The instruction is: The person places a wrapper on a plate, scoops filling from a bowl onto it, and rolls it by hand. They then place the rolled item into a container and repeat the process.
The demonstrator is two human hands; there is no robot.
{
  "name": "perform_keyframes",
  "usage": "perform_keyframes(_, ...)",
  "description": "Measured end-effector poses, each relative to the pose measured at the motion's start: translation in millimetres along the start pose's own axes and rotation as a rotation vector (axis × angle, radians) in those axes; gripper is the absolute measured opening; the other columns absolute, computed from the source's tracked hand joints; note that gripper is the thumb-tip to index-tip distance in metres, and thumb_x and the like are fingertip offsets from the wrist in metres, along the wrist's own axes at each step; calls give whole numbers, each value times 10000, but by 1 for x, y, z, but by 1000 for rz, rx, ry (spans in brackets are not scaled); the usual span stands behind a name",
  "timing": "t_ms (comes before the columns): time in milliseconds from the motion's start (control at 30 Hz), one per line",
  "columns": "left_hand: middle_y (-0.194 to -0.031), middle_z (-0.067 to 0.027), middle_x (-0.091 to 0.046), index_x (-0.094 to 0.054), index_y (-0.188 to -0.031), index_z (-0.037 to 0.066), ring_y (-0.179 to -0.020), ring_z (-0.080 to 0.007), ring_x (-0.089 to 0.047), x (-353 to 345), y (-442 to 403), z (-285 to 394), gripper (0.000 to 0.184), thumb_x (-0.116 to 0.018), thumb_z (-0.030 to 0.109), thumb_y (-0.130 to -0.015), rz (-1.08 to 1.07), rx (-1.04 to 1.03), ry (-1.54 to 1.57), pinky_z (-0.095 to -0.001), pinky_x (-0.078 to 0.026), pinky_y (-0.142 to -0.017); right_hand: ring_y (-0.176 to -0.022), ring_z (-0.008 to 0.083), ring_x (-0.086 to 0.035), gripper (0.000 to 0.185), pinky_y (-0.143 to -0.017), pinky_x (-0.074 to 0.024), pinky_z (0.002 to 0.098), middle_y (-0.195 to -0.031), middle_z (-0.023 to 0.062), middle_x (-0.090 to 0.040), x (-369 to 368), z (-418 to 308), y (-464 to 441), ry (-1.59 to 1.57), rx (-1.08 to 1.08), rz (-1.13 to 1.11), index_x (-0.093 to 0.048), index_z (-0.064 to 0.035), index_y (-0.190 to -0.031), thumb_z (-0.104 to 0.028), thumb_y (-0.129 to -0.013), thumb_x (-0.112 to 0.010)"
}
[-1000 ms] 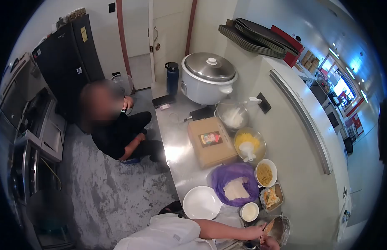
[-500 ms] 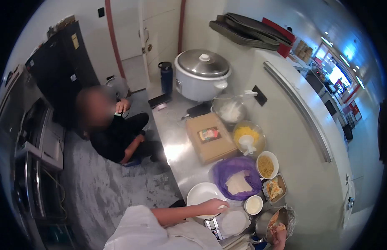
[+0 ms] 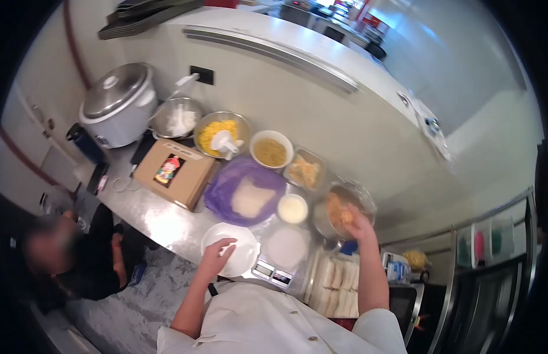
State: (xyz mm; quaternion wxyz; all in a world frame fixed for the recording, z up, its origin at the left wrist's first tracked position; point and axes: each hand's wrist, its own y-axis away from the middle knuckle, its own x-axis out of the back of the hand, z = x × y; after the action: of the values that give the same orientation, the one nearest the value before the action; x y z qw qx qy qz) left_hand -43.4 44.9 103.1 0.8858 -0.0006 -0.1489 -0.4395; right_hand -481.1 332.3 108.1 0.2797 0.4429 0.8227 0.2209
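Observation:
My left hand (image 3: 216, 258) is over a round white plate (image 3: 245, 259), fingers bent and apart with nothing visible between them. My right hand (image 3: 360, 225) reaches into a metal pot (image 3: 322, 223) lined with clear plastic, its fingers closed around a clump of orange filling (image 3: 346, 216). Between the hands a kitchen scale (image 3: 272, 274) carries a round white disc (image 3: 287, 248). Beyond it are a small cup of pale cream-coloured stuff (image 3: 293, 209) and a purple bag (image 3: 219, 187) with pale flat sheets (image 3: 252, 197) on it. Pale rolls (image 3: 334, 283) lie in rows in a tray near my body.
Along the wall stand a rice cooker (image 3: 122, 112), a bowl of white shreds (image 3: 180, 120), a bowl of yellow shreds (image 3: 218, 134), a bowl of brownish food (image 3: 270, 151) and a square container (image 3: 306, 171). A cardboard box (image 3: 170, 177) lies left. Another person (image 3: 91, 259) sits at the left.
My view has swung to the right, bringing the rolls and the rack into sight. My left hand's fingers have spread apart. My right hand still has its fingers in the pot.

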Motion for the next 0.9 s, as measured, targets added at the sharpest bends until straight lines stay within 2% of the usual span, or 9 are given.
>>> perform_keyframes(167, -1135, -93, -689, -680, -1132, 101, -1018, -240, -662, 5, 2, -2, 240, -632, 215, -927, -42, 57, 22, -394, -519, -882, -877, 193, -613, 343, -732, -545, 321, -1009, 64, -639, -25, -5, 25, 96, 93, 102, -610, -92, -1094, -408, -983, -540)
perform_keyframes(233, -1140, -101, -686, -675, -1140, 97, -1016, -239, -662, 6, 2, -4, 249, -637, 216, -925, -62, 26, -8, -396, -520, -875, -990, 218, -609, 361, -842, -532, 358, -1097, 81, -630, -50, -18, 55, -82, 61, 75, -606, -76, -1136, -396, -982, -544)
perform_keyframes(367, -1143, -105, -684, -673, -1143, 96, -1014, -241, -661, 8, -2, -7, 254, -639, 219, -923, -80, 30, 10, -393, -520, -869, -1102, 242, -580, 394, -940, -498, 394, -1195, 102, -600, -44, -23, 64, -164, -17, -13, -584, -65, -1216, -382, -987, -537)
perform_keyframes(433, -1147, -105, -683, -670, -1145, 91, -1016, -247, -659, 8, -2, -7, 259, -639, 223, -924, -87, 13, -13, -390, -517, -871, -1119, 239, -569, 409, -976, -480, 381, -1250, 114, -571, -32, -12, 57, -129, 89, -103, -523, -35, -1303, -308, -999, -523)
perform_keyframes(533, -1147, -103, -683, -667, -1148, 85, -1033, -251, -654, 10, 0, -6, 264, -637, 226, -926, -104, 14, -15, -386, -514, -876, -1130, 246, -569, 371, -972, -491, 399, -1229, 105, -582, -28, -7, 53, -181, 105, -58, -550, -66, -1289, -289, -992, -550)
perform_keyframes(633, -1144, -99, -683, -666, -1148, 84, -1044, -248, -650, 12, 2, -6, 264, -634, 228, -929, -100, 30, -40, -386, -511, -883, -1146, 191, -555, 368, -989, -476, 383, -1241, 68, -580, -38, -8, 61, -159, 121, 18, -544, -80, -1305, -267, -988, -564)
perform_keyframes(700, -1141, -95, -683, -667, -1151, 89, -1048, -240, -647, 15, 3, -7, 262, -630, 227, -931, -121, 57, -40, -388, -508, -890, -1163, 150, -539, 385, -992, -470, 371, -1259, 43, -576, -54, -6, 72, -35, 263, 85, -527, -74, -1331, -230, -983, -576)
perform_keyframes(867, -1135, -101, -685, -665, -1165, 90, -1056, -239, -644, 21, 6, -12, 278, -633, 237, -931, -103, 121, -35, -404, -498, -919, -1037, 197, -629, 411, -893, -538, 303, -1181, 100, -620, -109, 3, 116, 128, 365, 47, -522, -44, -1352, -67, -949, -595)
perform_keyframes(900, -1133, -111, -684, -663, -1173, 92, -1061, -248, -642, 23, 6, -13, 285, -634, 240, -931, -105, 139, -38, -408, -493, -929, -1111, 203, -605, 432, -905, -544, 345, -1254, 109, -595, -109, 12, 115, 258, 294, 17, -504, -36, -1366, -77, -947, -599)
